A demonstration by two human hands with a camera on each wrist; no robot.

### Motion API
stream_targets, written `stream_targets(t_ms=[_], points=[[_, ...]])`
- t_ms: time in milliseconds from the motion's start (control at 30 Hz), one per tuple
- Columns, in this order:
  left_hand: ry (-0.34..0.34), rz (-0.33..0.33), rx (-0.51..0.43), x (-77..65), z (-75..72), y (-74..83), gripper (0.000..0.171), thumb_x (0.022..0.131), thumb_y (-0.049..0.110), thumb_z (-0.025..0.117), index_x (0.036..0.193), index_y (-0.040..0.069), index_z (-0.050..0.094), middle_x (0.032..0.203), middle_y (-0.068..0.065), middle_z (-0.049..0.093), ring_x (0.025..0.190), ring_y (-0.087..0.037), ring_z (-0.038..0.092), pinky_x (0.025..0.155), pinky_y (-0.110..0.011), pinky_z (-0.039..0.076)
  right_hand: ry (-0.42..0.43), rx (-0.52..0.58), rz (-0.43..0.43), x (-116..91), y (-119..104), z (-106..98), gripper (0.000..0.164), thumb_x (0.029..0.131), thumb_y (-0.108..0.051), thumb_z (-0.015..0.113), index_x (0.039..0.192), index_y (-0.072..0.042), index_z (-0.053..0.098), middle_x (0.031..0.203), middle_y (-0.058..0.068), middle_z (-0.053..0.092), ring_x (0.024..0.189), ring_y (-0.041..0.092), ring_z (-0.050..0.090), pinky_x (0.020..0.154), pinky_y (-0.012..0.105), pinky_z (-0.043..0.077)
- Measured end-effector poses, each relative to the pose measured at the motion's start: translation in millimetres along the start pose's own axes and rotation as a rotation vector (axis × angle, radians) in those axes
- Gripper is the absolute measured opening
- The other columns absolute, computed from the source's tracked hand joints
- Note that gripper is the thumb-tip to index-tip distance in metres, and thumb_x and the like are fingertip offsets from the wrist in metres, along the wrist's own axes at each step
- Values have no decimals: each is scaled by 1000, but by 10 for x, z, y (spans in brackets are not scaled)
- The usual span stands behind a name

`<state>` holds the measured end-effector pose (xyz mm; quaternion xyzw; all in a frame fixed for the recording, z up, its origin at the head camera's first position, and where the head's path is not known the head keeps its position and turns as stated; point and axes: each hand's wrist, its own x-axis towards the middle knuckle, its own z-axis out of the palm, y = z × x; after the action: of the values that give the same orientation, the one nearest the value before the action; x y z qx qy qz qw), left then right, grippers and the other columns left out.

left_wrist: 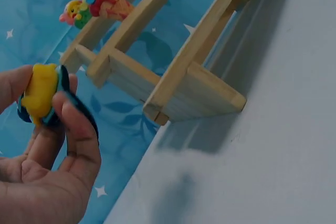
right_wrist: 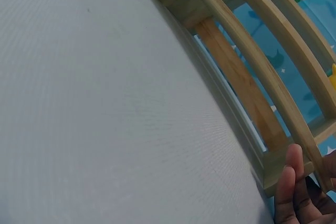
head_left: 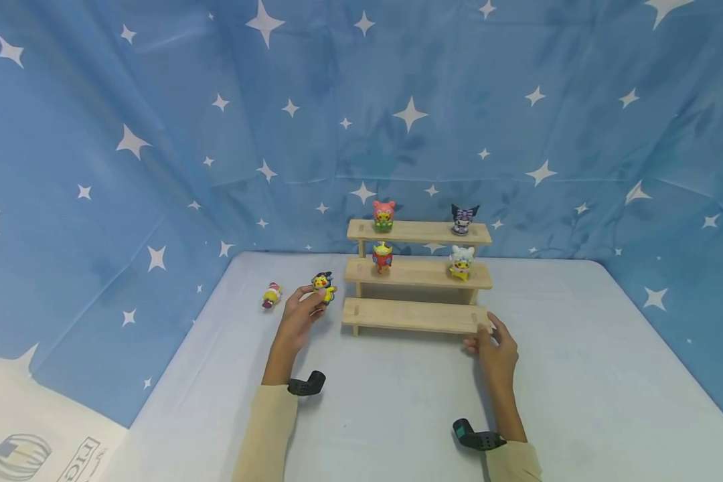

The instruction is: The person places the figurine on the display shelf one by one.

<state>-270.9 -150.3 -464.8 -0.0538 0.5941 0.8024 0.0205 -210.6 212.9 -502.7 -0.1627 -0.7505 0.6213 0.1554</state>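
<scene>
My left hand (head_left: pixel 296 320) pinches a small yellow figurine (head_left: pixel 325 292) with a dark cap, raised just left of the shelf; in the left wrist view the yellow figurine (left_wrist: pixel 41 92) sits between thumb and fingers. The three-tier wooden display shelf (head_left: pixel 410 314) stands at the middle back of the table. Its lowest step's right end is held by my right hand (head_left: pixel 499 351), thumb on top and fingers at the front edge. Another yellow figurine (head_left: pixel 272 294) lies on the table left of my left hand.
The top tier bears a pink-hooded figurine (head_left: pixel 383 217) and a black-and-purple one (head_left: pixel 462 219). On the middle tier stand a red-and-brown figurine (head_left: pixel 382 258) and a white-hooded one (head_left: pixel 460 262). A blue star-patterned curtain (head_left: pixel 313 140) hangs behind the white table (head_left: pixel 385 408).
</scene>
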Motion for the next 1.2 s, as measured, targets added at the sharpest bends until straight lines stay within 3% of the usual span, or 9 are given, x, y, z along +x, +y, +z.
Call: stream_targets(t_ms=[133, 333, 533, 867, 1200], points=[[-126, 52, 77, -36, 70, 13, 29, 94, 7, 63, 118, 5, 48, 91, 2, 69, 80, -10, 65, 87, -31, 55, 9, -15, 2, 1, -2, 3, 48, 103, -19, 46, 149, -9, 38, 117, 21, 58, 60, -7, 63, 61, 11, 54], [-255, 140, 291, -77, 205, -8, 36, 91, 8, 67, 124, 2, 53, 116, -9, 70, 97, -11, 65, 87, -27, 52, 24, -8, -9, 10, 11, 3, 47, 102, -20, 47, 149, -10, 40, 114, 21, 59, 59, -8, 63, 61, 11, 54], [-246, 175, 433, -137, 361, -24, 35, 87, 9, 72, 119, 2, 58, 118, -15, 66, 101, -17, 64, 81, -24, 54, 0, -18, -5, -19, 7, 6, 48, 103, -20, 45, 149, -9, 38, 114, 22, 58, 62, -7, 64, 62, 11, 54], [-218, 300, 555, -118, 608, -161, 39, 82, 6, 76, 115, -4, 58, 117, -22, 64, 98, -31, 70, 75, -27, 59, 15, -42, -3, 5, 32, 15, 48, 103, -20, 45, 149, -11, 38, 113, 18, 59, 62, -7, 63, 62, 11, 53], [-170, 391, 653, -105, 766, -263, 43, 81, 9, 78, 117, -6, 60, 111, -25, 67, 96, -33, 71, 79, -30, 60, 18, -31, -1, -4, 9, 24, 47, 103, -21, 45, 149, -11, 39, 113, 19, 60, 61, -6, 63, 61, 12, 54]])
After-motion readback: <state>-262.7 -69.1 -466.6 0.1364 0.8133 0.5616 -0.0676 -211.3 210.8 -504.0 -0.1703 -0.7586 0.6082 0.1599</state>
